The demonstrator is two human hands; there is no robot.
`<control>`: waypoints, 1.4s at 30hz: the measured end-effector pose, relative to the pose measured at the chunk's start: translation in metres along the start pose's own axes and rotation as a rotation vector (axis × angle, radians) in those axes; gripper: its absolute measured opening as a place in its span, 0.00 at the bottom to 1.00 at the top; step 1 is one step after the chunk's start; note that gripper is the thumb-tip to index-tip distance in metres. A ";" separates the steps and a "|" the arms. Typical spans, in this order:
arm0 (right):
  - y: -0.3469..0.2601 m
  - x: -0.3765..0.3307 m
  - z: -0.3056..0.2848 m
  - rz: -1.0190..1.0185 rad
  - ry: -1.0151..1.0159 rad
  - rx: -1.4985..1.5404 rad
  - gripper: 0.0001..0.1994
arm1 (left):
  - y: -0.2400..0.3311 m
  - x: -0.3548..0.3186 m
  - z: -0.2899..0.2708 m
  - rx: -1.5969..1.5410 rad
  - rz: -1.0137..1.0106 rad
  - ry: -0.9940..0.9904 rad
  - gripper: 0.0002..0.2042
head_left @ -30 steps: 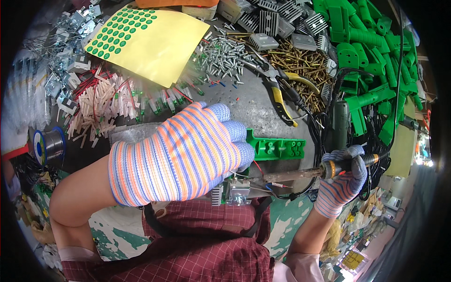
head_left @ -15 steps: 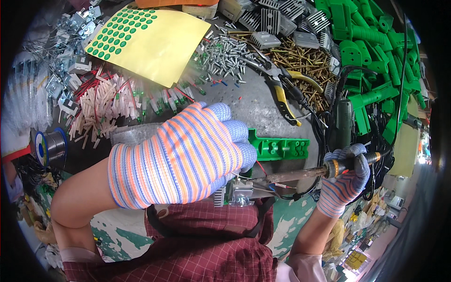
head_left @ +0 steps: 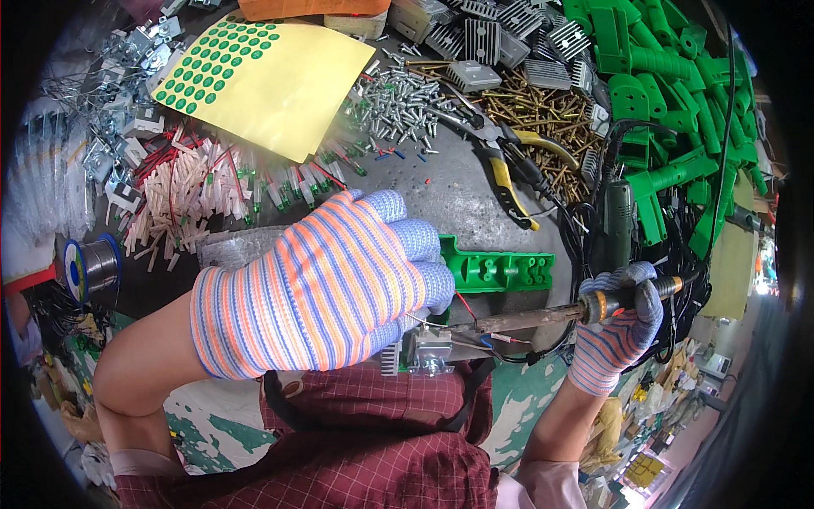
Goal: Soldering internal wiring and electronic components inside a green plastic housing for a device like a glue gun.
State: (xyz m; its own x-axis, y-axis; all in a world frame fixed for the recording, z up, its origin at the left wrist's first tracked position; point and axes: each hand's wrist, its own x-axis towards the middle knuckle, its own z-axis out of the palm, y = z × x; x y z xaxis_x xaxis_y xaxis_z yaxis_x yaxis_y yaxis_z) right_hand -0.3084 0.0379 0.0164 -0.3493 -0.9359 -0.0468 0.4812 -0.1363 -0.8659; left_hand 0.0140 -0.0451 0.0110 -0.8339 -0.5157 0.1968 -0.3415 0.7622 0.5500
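Striped gloves (head_left: pixel 314 293), maroon checked garment (head_left: pixel 331 458), seemingly pinkish sleeves (head_left: pixel 551 482).

Grey worktop (head_left: pixel 462 191): silver screws (head_left: pixel 397 106), brassy screws (head_left: pixel 543 114), pliers (head_left: pixel 504 180), green housing (head_left: pixel 498 271).

Bright light, soft glare on the grey tabletop (head_left: pixel 454 188), black vignetted corners, bent edges.

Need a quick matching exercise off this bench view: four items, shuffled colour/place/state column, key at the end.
Items
1. Soldering iron
2. Pliers
3. Sticker sheet
4. Wire spool

Descriptions
A. Yellow, with rows of green dots
B. Blue-rimmed, to the left of the left hand
C. Gripped in the right hand
D. Lying on the bench, yellow-and-black handles

Pairs: 1-C, 2-D, 3-A, 4-B
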 end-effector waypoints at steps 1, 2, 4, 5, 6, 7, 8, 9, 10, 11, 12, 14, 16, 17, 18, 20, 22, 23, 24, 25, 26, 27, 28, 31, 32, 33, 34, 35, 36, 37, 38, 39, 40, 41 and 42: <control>0.000 0.000 -0.001 0.006 0.005 0.009 0.09 | 0.000 0.000 0.000 -0.020 0.001 0.003 0.08; 0.000 0.000 -0.002 0.012 0.010 0.019 0.10 | -0.001 0.000 -0.001 -0.040 0.002 0.006 0.08; 0.000 0.000 -0.001 0.005 0.009 0.014 0.09 | -0.002 -0.001 0.000 -0.048 0.008 0.017 0.08; 0.000 0.000 -0.001 -0.002 0.008 0.009 0.09 | -0.002 -0.001 0.001 -0.056 0.014 0.028 0.08; 0.000 0.000 -0.001 -0.002 0.007 0.010 0.09 | -0.001 -0.002 0.000 -0.055 0.013 0.028 0.08; 0.000 0.000 -0.001 -0.002 -0.025 -0.020 0.09 | 0.000 -0.003 0.000 -0.054 -0.003 0.023 0.09; 0.000 0.001 -0.001 -0.003 -0.058 -0.049 0.09 | 0.001 -0.003 -0.001 -0.053 -0.020 0.018 0.09; 0.000 0.001 -0.001 -0.002 -0.059 -0.047 0.09 | 0.003 -0.004 -0.004 -0.052 -0.021 0.017 0.09; -0.001 0.001 0.001 0.005 -0.078 -0.036 0.09 | 0.004 -0.004 -0.008 -0.123 -0.033 0.042 0.09; -0.001 0.001 0.002 0.014 -0.097 -0.024 0.09 | 0.005 -0.005 -0.011 -0.193 -0.047 0.067 0.09; -0.002 -0.001 0.004 0.011 -0.093 -0.021 0.09 | 0.005 -0.008 -0.011 -0.191 -0.043 0.062 0.09; -0.003 -0.003 0.008 -0.017 -0.064 -0.087 0.08 | 0.004 -0.020 -0.009 -0.312 -0.052 0.242 0.09; -0.002 -0.004 0.007 -0.017 -0.067 -0.067 0.08 | 0.020 -0.043 0.004 -0.167 -0.176 0.393 0.10; -0.002 -0.003 0.006 -0.009 -0.080 -0.048 0.08 | 0.029 -0.052 0.011 -0.019 -0.307 0.551 0.10; 0.001 -0.002 0.004 -0.024 -0.054 -0.064 0.08 | 0.035 -0.057 0.018 -0.018 -0.308 0.550 0.10; 0.002 -0.003 0.006 -0.019 -0.050 -0.074 0.07 | 0.041 -0.064 0.030 -0.110 -0.454 0.655 0.12; 0.002 0.000 0.008 0.004 -0.051 -0.079 0.07 | 0.047 -0.063 0.033 -0.135 -0.437 0.692 0.12; 0.002 0.001 0.009 0.008 -0.055 -0.077 0.07 | 0.050 -0.062 0.033 -0.163 -0.413 0.727 0.12; 0.001 0.000 0.010 0.006 -0.052 -0.082 0.08 | 0.043 -0.064 0.028 -0.175 -0.284 0.650 0.13; 0.001 0.000 0.011 0.004 -0.050 -0.087 0.08 | 0.039 -0.064 0.028 -0.174 -0.284 0.648 0.13; 0.001 0.000 0.010 0.004 -0.048 -0.085 0.08 | 0.035 -0.064 0.031 -0.129 -0.199 0.631 0.14; 0.001 0.000 0.009 0.006 -0.057 -0.077 0.08 | 0.033 -0.064 0.033 -0.086 -0.112 0.613 0.14; 0.001 -0.001 0.008 0.008 -0.065 -0.070 0.08 | 0.036 -0.062 0.033 -0.053 -0.152 0.587 0.17; 0.002 -0.004 0.015 -0.019 0.063 -0.072 0.11 | 0.044 -0.049 0.033 0.101 -0.204 0.536 0.17; 0.002 -0.005 0.012 -0.020 0.070 -0.074 0.11 | 0.053 -0.048 0.021 -0.017 -0.318 0.392 0.17; 0.001 -0.004 0.009 -0.006 0.006 -0.079 0.09 | 0.058 -0.047 0.025 -0.015 -0.322 0.391 0.17; 0.001 -0.003 0.007 0.008 -0.059 -0.083 0.09 | 0.063 -0.046 0.036 -0.127 -0.350 0.513 0.16; 0.002 -0.003 0.007 0.013 -0.062 -0.080 0.09 | 0.065 -0.047 0.045 -0.240 -0.376 0.634 0.15; 0.002 -0.003 0.007 0.009 -0.055 -0.083 0.09 | 0.060 -0.053 0.047 -0.226 -0.397 0.547 0.13; 0.002 -0.002 0.007 0.006 -0.048 -0.085 0.09 | 0.058 -0.052 0.049 -0.229 -0.396 0.547 0.13; 0.002 -0.002 0.011 0.007 -0.048 -0.088 0.09 | 0.055 -0.047 0.047 -0.146 -0.312 0.562 0.12; 0.002 -0.003 0.014 -0.002 0.006 -0.094 0.10 | 0.056 -0.041 0.046 -0.057 -0.224 0.570 0.12; 0.001 -0.004 0.015 -0.011 0.060 -0.100 0.10 | 0.058 -0.038 0.044 -0.038 -0.255 0.533 0.13; 0.001 -0.004 0.013 -0.012 0.062 -0.096 0.10 | 0.060 -0.037 0.046 -0.035 -0.253 0.530 0.13; 0.001 -0.004 0.013 -0.007 0.053 -0.085 0.11 | 0.060 -0.038 0.046 -0.019 -0.283 0.512 0.12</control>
State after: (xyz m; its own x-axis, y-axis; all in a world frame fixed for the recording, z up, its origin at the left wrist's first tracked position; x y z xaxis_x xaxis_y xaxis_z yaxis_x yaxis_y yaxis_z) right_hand -0.2963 0.0370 0.0217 -0.3957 -0.9161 -0.0653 0.4098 -0.1124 -0.9052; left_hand 0.0050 0.0380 -0.0010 -0.3938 -0.8253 0.4048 -0.5085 0.5625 0.6520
